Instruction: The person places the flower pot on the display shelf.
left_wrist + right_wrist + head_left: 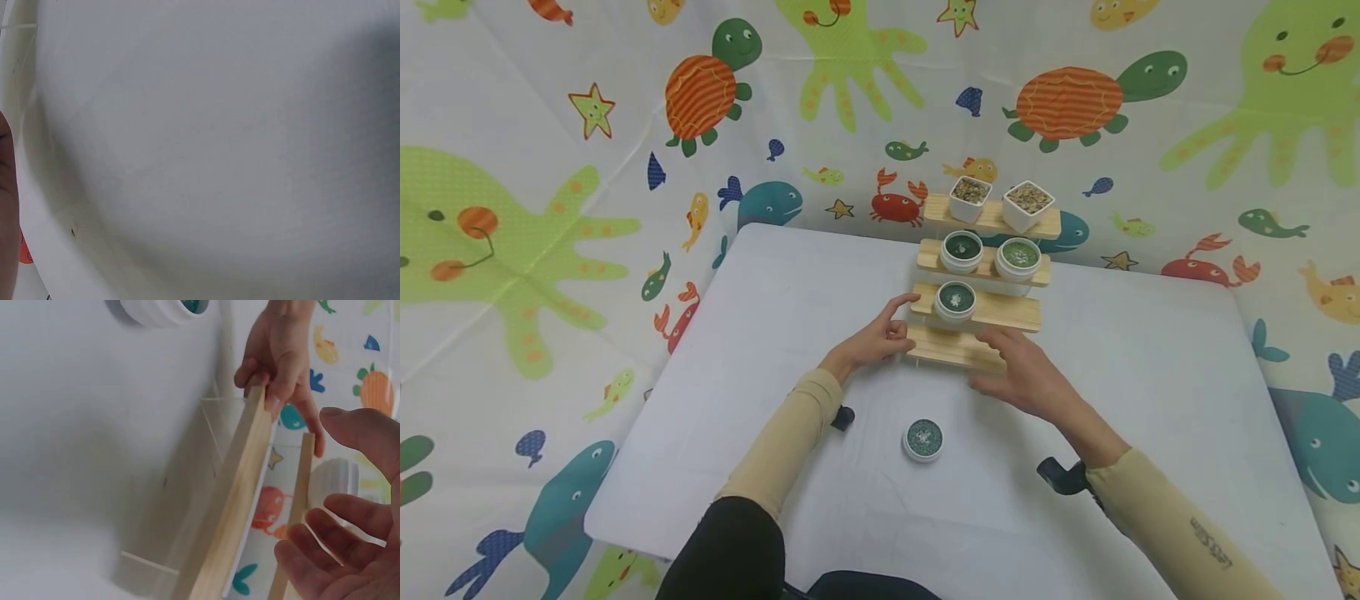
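In the head view, a four-tier stand with wooden shelves (1007, 312) and clear supports stands on the table. My left hand (874, 340) grips the left end of its lowest shelf (232, 506), and the index finger reaches to the end of the shelf above. At the right front, my right hand (1026, 375) hovers with loosely bent fingers, holding nothing. A round white pot with a dark green top (956, 300) sits on the second shelf up. Another round pot (923, 439) stands on the table in front. The left wrist view shows mostly white cloth.
Higher up are a dark green pot (961, 251), a lighter green pot (1018, 257) and, on the top shelf, two square white pots (1028, 206) with grainy fill. White cloth covers the table (715, 400). A sea-animal printed curtain (865, 100) hangs behind.
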A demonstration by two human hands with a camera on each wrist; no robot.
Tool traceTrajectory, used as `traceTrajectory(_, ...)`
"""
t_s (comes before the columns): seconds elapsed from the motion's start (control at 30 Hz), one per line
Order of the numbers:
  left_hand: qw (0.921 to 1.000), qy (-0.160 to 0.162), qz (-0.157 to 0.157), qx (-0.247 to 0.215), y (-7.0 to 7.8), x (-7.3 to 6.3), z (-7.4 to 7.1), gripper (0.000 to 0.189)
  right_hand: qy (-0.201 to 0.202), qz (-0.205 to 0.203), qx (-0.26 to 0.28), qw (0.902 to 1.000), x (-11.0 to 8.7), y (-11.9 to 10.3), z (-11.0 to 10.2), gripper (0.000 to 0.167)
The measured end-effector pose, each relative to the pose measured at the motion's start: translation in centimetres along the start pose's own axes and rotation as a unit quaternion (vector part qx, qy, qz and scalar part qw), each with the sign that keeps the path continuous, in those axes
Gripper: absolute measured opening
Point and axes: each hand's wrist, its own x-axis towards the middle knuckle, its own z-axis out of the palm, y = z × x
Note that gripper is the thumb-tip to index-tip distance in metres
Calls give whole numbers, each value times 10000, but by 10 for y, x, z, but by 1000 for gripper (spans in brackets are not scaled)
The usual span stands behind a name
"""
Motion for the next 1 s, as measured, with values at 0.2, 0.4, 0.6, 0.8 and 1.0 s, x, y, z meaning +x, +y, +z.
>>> traceTrajectory(0.2, 10000, -2, -4, -13, -1, 0, 0, 80, -55, -108, -62, 9999, -5, 0, 9, 66)
traceTrajectory(0.4, 10000, 1, 77, 50, -2, 0, 1, 79, -196, -117, -16, 9997, -10, -2, 17, 67)
traceTrajectory(0.6, 10000, 36, 6, -1, -3, 1, 0, 80, -294, -195, 66, 9994, -16, -4, 27, 66)
traceTrajectory(0.8, 9999, -6, -125, -98, 0, 0, 0, 81, -410, -449, 150, 9980, -21, -4, 37, 68)
traceTrajectory(1.0, 9997, -51, -157, -194, 3, 0, 0, 80, -365, -825, 119, 9959, -25, -4, 47, 67)
